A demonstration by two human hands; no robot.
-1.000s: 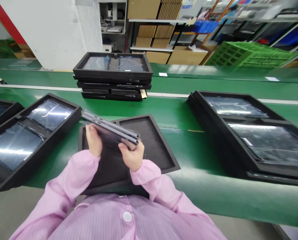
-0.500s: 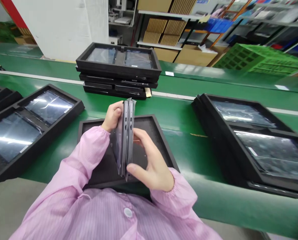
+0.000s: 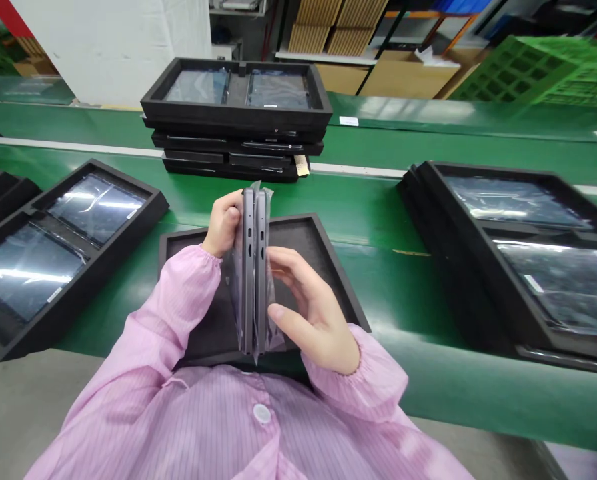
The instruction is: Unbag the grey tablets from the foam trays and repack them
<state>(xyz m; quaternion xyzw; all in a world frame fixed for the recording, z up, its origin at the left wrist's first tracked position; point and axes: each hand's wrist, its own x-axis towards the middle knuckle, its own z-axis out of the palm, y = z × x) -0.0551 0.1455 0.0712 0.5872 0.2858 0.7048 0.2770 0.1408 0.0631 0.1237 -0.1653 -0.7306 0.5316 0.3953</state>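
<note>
Two thin dark tablets [image 3: 249, 280] in clear plastic film stand on edge, face to face, with slots and ports along the edges toward me. My left hand [image 3: 223, 223] grips them at the upper left, thumb on top; the fingers behind are hidden. On the other side, my right hand [image 3: 311, 310] is open, thumb and fingers apart, fingertips at the film on the right-hand tablet. Whether they press on it I cannot tell. Below both hands lies a black foam tray [image 3: 328, 267].
Black trays with film-wrapped tablets flank me: a left tray [image 3: 123, 243] and a right stack [image 3: 458, 267]. Another tray stack [image 3: 238, 117] stands ahead on the green bench [image 3: 368, 207]. Beyond are a green crate [image 3: 518, 73] and cardboard boxes [image 3: 408, 77].
The tablets have turned slightly more upright and a gap shows between them. My right thumb has moved right, off the tablets' near edge. The view has tipped downward.
</note>
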